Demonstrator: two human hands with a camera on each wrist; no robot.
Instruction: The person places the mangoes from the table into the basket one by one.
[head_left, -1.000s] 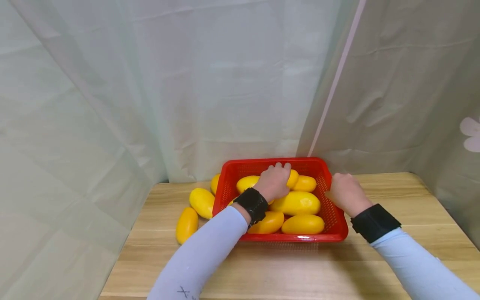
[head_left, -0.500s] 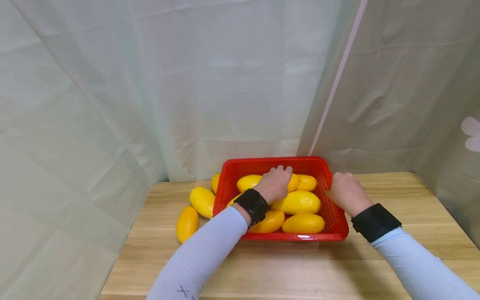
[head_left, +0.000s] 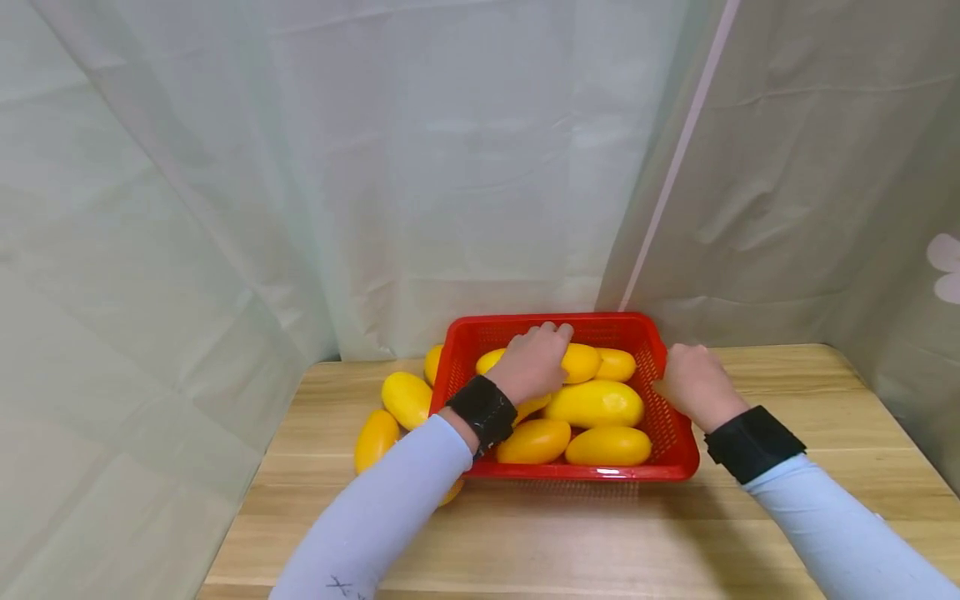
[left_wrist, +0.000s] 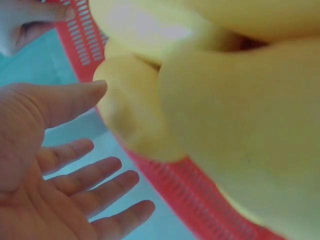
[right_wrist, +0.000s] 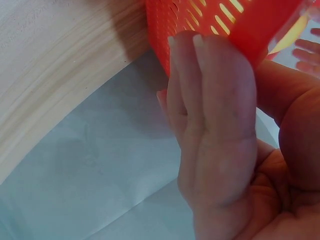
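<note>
Red plastic basket [head_left: 671,454] at centre frame, standing on a pale wooden table [head_left: 585,533] against draped grey-green curtains [head_left: 225,183]; its slotted walls show plainly in both wrist views. Several yellow mangoes fill it, among them a large mango [head_left: 596,403] in the middle and two more along the near wall. Three further mangoes lie on the table just left of the basket, one [head_left: 406,399] close against its side.

Left hand [head_left: 534,363]: reaches into the far half of the basket and rests on a mango at the back [head_left: 581,362]; the left wrist view shows the fingers [left_wrist: 95,177] straight and spread, thumb apart, palm facing the fruit, so nothing is clamped.

Right hand [head_left: 693,385]: sits at the basket's right wall. The right wrist view shows its fingers [right_wrist: 210,90] pressed together flat against the outside of the wall, thumb opposite them, apparently pinching the rim to steady the basket while the other hand works inside.

Black bands circle both wrists above pale sleeves.
</note>
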